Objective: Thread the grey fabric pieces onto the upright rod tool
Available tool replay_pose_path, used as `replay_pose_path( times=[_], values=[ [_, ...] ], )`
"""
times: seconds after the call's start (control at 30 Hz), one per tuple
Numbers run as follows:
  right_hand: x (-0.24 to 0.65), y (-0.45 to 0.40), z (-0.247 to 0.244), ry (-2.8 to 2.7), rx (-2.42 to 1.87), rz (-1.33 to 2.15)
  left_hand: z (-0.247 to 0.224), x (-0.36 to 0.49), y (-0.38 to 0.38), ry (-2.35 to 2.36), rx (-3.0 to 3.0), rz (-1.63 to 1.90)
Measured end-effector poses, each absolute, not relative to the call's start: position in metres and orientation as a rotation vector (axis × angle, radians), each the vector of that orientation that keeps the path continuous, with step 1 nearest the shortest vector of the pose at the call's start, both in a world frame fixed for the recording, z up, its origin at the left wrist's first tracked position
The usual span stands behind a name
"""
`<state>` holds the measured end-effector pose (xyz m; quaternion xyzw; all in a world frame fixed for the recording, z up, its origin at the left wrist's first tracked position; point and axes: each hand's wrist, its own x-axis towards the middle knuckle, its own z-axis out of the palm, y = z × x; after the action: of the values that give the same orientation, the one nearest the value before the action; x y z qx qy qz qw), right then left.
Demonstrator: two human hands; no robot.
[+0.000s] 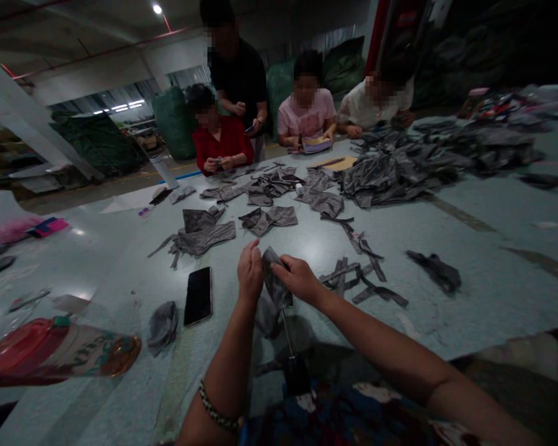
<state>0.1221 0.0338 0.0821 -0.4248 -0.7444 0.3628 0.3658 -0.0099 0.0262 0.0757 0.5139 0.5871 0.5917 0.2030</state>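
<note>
A grey fabric piece (275,286) stands upright between my two hands, over the upper end of a thin metal rod (287,333). The rod rises from a dark base (296,374) close to my body. My right hand (301,280) is closed on the fabric's right side, thumb lying across it. My left hand (250,271) is upright at its left edge, fingers stretched out and close together; its thumb is hidden. Below the held piece lies more grey fabric (267,314). Grey fabric strips (341,277) are scattered to the right of my hands.
A phone (198,296), a bunched grey cloth (162,328) and a red-capped clear bottle (88,350) lie left. Ahead are several grey fabric pieces (204,234) and a large fabric heap (381,170). Several people are across the table (502,285); one holds a paper pad (316,145).
</note>
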Motion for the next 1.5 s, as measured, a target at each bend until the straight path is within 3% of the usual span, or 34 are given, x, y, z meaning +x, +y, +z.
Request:
replay_pose_path(
  times=[0.13,0.43,0.6,0.97,1.13,1.4,1.5],
  values=[
    [0.128,0.035,0.075,-1.864,-1.102,0.979,0.09,-0.011,0.032,1.45,1.424,1.4],
    [0.12,0.041,0.077,-1.853,-1.022,0.959,0.05,0.0,0.04,1.353,0.962,1.756],
    [0.12,0.038,0.07,-1.848,-1.021,0.97,0.04,0.011,0.024,1.365,0.902,1.78],
    [0.123,0.021,0.041,-1.707,-1.026,1.158,0.075,-0.007,0.01,1.552,1.298,1.413],
    [0.126,0.037,0.049,-1.749,-0.982,1.185,0.1,-0.008,0.017,1.466,1.303,1.412],
    [0.107,0.037,0.067,-1.782,-0.972,1.026,0.11,-0.02,0.025,1.562,1.654,1.225],
    [0.106,0.031,0.064,-1.79,-1.028,0.966,0.105,-0.027,0.019,1.597,1.638,1.318]
  ],
)
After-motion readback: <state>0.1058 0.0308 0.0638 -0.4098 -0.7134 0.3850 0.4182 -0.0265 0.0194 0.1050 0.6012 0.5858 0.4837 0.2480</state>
